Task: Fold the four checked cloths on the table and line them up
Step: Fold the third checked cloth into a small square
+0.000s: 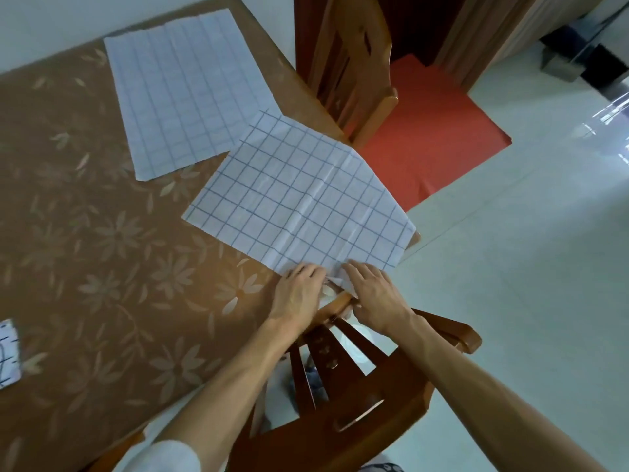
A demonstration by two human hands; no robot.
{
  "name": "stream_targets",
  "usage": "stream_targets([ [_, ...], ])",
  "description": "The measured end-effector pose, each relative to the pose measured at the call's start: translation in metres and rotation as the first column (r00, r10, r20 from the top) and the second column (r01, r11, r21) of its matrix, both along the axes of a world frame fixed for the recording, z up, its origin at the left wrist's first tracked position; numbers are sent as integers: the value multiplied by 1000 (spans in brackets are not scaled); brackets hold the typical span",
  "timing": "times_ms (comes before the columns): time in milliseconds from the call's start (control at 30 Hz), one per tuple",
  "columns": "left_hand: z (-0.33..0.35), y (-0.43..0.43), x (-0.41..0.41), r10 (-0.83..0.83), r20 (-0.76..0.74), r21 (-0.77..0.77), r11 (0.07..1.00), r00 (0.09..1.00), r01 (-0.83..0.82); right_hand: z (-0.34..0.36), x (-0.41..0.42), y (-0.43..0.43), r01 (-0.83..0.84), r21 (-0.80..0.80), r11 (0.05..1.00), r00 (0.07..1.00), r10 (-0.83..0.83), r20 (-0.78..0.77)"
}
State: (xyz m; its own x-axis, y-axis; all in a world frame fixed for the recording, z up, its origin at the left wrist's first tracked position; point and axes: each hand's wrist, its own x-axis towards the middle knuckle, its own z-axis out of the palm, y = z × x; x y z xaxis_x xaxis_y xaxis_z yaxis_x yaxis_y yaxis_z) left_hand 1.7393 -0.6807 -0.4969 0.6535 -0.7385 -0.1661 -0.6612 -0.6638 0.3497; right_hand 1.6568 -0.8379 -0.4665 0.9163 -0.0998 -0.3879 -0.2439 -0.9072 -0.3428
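Note:
A white cloth with a blue check (299, 202) lies spread flat at the table's right edge, one side hanging slightly over it. My left hand (299, 291) and my right hand (371, 294) both pinch its near corner, fingers closed on the fabric. A second checked cloth (183, 93) lies spread flat farther back, its corner touching the first. A corner of another cloth with dark lines (7, 352) shows at the left edge of the view.
The table (102, 250) has a brown flowered cover. A wooden chair (357, 386) stands right below my hands, another chair (354, 69) at the table's far right side. A red mat (429, 131) lies on the pale tiled floor.

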Motion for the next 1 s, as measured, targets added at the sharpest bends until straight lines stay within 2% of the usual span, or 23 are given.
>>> stream_targets([
  [167, 10, 68, 22, 202, -99, -108, 971, 974, -213, 4, 9, 8, 23, -114, 993, 997, -15, 75],
  [267, 12, 119, 30, 262, -147, -86, 957, 954, -276, 4, 14, 24, 55, -130, 990, 995, -44, 89],
  [433, 13, 198, 31, 324, -131, -25, 944, 937, -330, 3, 27, 62, -27, -111, 993, 998, 34, 54],
  [567, 11, 229, 24, 303, -118, -16, 952, 946, -307, 1, 33, 95, -109, -94, 990, 993, 112, 26],
  [667, 7, 230, 16, 153, -42, -62, 986, 987, -155, 6, 34, 121, -157, -66, 985, 987, 158, 9],
  [767, 7, 220, 10, 142, -136, -152, 975, 980, -163, 7, 29, 127, -161, -47, 986, 986, 159, -44],
  [867, 10, 212, 8, 292, -291, -211, 909, 911, -359, 10, 23, 108, -140, -32, 990, 986, 136, -101],
  [1000, 9, 210, 10, 508, -510, -210, 709, 695, -673, 9, 18, 58, -76, 10, 997, 985, 77, -157],
])
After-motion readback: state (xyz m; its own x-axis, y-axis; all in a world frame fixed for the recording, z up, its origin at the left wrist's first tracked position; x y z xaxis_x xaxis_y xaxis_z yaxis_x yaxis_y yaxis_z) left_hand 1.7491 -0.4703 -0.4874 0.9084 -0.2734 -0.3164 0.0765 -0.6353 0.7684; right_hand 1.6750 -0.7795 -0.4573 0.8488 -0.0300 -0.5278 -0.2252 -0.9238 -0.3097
